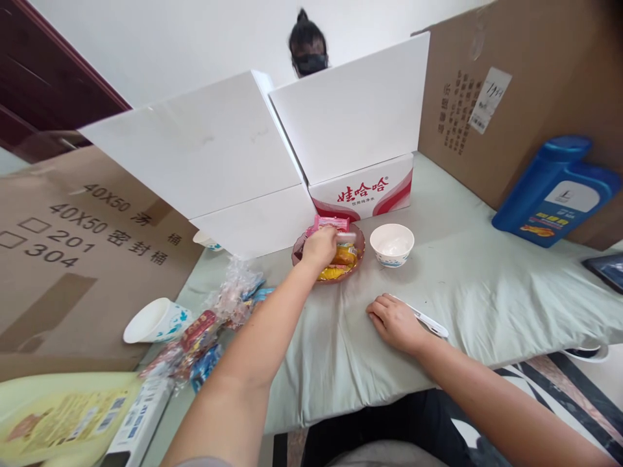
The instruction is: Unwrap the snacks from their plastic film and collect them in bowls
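My left hand point(321, 248) reaches into a scalloped, pinkish see-through bowl point(361, 256), its fingers pinched together over wrapped snacks. Whatever they grip, if anything, is hidden. Yellow packets point(335, 271) and a pink packet point(331, 223) lie in the bowl, and a whitish piece point(346, 239) shows beside my fingertips. On the cloth nearer me, my right hand point(393, 322) rests palm down with its fingers laid out, not gripping anything visible. A slim white tool point(429, 322) with a hole at its end lies against that hand, partly covered by it.
A white paper bowl point(392, 244) stands right of the snack bowl. Wrapped snacks point(214, 331) and a tipped paper cup point(158, 321) lie left. White boxes point(360, 188) and brown cartons point(479, 130) wall the table. A blue bottle point(555, 194) stands right; a person point(307, 45) is behind.
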Tool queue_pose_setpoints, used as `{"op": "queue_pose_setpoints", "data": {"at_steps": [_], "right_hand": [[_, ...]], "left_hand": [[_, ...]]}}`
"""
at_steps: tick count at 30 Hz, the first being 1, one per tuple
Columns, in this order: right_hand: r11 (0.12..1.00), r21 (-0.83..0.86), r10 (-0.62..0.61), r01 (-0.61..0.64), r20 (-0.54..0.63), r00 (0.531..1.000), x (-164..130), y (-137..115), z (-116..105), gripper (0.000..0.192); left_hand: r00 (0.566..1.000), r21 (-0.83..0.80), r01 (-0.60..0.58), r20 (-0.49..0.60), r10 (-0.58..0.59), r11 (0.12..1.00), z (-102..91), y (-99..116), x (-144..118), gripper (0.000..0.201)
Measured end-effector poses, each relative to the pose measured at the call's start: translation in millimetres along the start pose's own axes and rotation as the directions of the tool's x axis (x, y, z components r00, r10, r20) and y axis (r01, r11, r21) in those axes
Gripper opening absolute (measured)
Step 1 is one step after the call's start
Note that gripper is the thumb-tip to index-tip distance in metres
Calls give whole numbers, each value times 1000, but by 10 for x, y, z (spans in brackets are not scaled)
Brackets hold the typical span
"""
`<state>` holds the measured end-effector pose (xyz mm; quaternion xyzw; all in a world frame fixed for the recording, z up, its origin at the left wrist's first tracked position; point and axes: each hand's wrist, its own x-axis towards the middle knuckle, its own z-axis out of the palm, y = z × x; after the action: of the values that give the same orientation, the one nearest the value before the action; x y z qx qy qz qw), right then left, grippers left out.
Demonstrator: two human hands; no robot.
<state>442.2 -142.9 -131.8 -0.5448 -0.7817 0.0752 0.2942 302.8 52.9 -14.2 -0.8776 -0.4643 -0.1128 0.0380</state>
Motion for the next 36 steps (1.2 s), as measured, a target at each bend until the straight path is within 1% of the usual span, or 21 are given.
{"op": "queue_pose_setpoints", "data": {"at_steps": [2,3,4,5,7,9,10,11,13,15,18,19,21,23,25,27,29,31,33,34,36], "right_hand": [[1000,-14,-2,2,9,1000,11,-11,2,19],[1000,-19,-1,2,12,1000,15,-14,3,19],[1000,-25,1,0,15,1000,18,-16,4,20],[1000,-30,4,-3,16,1000,20,-16,5,19],[999,-37,4,-4,19,1000,21,-9,10,18],[999,-40,-5,6,19,1000,18,4,16,18],[999,-40,-12,13,19,1000,14,12,18,18],[999,-37,-20,20,17,1000,9,19,19,18],[999,-31,-31,31,4,1000,-3,32,18,20],[999,-25,-43,42,-6,999,-13,43,15,20],[997,-30,-67,67,-2,998,-17,62,12,20],[996,-36,-76,76,2,997,-17,67,14,20],[995,-49,-86,86,4,996,-19,72,19,21],[994,-60,-89,89,1,996,-23,72,26,22],[994,-73,-84,83,-2,996,-26,70,32,23],[993,-85,-78,78,1,997,-26,67,36,25],[993,-91,-74,74,2,997,-26,66,38,26],[993,-90,-71,71,1,997,-26,66,38,26],[994,-86,-71,71,0,997,-26,67,38,25],[994,-85,-72,72,0,997,-26,69,37,25],[994,-84,-72,72,3,997,-26,71,35,25]], "left_hand": [[976,-81,11,-214,-28,997,-72,128,59,31],[958,-110,-30,-285,-3,993,-80,233,92,31],[949,-117,-95,-310,54,989,-64,361,120,31],[952,-98,-172,-273,140,980,-23,504,140,30],[945,-46,-319,-86,315,947,113,792,144,26],[920,-43,-377,100,379,925,262,1016,94,30],[916,-52,-373,140,376,927,318,1085,46,34],[922,-66,-356,136,362,932,354,1121,-17,38],[942,-109,-330,25,335,938,355,1094,-192,40],[930,-157,-359,-138,340,920,280,955,-424,37],[886,-194,-388,-349,306,901,125,570,-822,29],[882,-196,-352,-398,254,915,82,398,-950,28],[896,-189,-183,-437,84,965,24,3,-1174,26],[924,-151,10,-377,-66,989,-10,-421,-1334,25],[923,-54,216,-315,-222,975,-48,-818,-1432,29],[893,65,385,-277,-354,921,-107,-1152,-1482,44],[849,146,521,-193,-492,841,-183,-1418,-1499,71],[787,179,614,-77,-612,769,-251,-1630,-1490,95],[728,164,673,25,-685,721,-288,-1799,-1463,108],[710,135,690,60,-701,711,-293,-1868,-1446,109],[702,15,708,96,-706,706,-281,-1974,-1413,102]]}}
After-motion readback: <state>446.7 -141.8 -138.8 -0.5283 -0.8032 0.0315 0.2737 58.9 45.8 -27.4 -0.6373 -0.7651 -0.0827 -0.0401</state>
